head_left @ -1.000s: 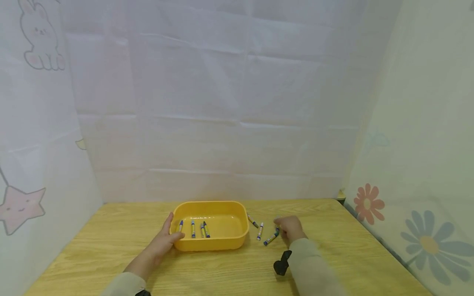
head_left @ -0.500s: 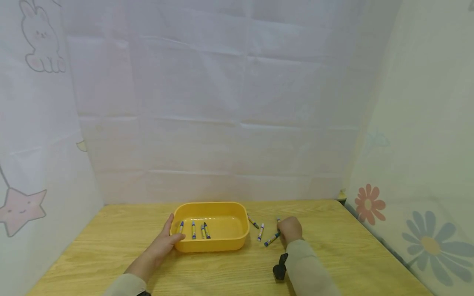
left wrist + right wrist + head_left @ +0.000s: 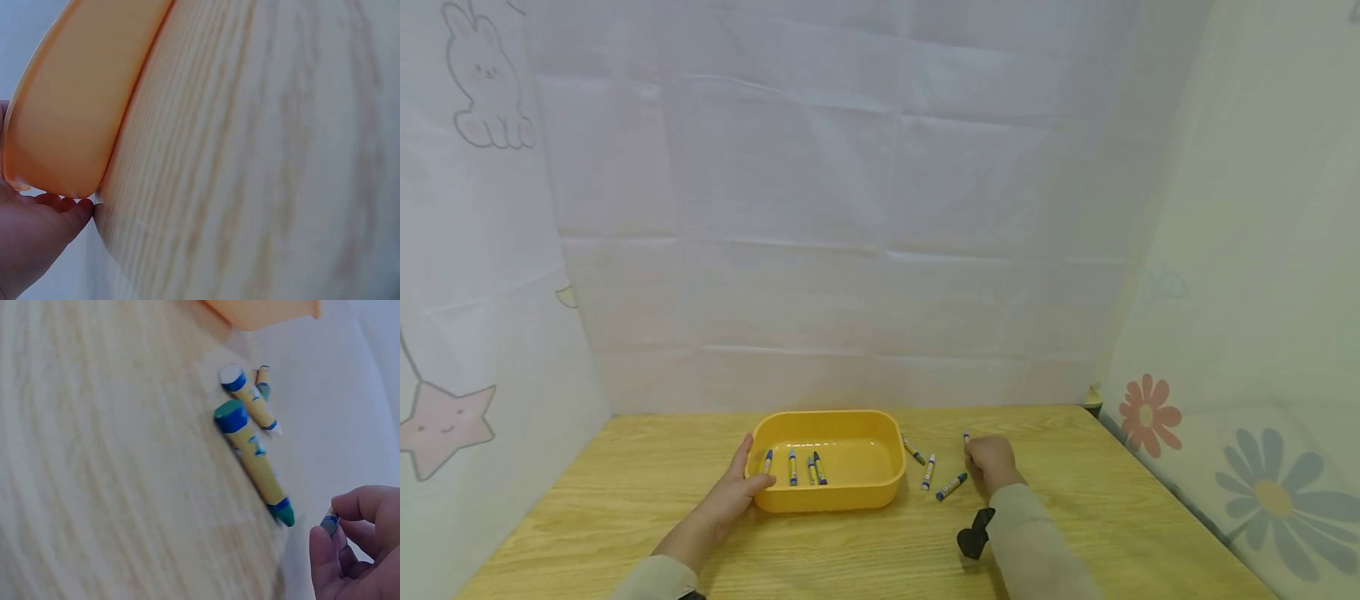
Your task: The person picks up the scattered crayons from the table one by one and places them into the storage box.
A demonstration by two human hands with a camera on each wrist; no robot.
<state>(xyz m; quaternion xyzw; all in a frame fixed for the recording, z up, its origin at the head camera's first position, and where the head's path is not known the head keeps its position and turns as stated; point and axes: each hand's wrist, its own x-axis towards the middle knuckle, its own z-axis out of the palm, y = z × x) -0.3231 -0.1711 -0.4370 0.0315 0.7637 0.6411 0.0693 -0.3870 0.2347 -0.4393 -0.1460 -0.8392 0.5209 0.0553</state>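
Observation:
My left hand grips the left end of a yellow plastic tub, its thumb over the near rim. In the tub lie several crayons, among them a blue-tipped crayon at the left. My right hand, right of the tub, pinches a crayon between thumb and fingertips; most of it is hidden by the hand. Closest to that hand on the table is a green crayon. Beside it lie a white crayon and a farther, dark green crayon.
The wooden table reaches back to a white cloth backdrop. Patterned cloth hangs on both sides, with a red flower printed at the right. A black strap piece sits by the right sleeve.
My right hand has shifted slightly and now pinches a crayon, whose end shows past the fingers. The green crayon is now uncovered in the head view. My left hand and the tub stay put.

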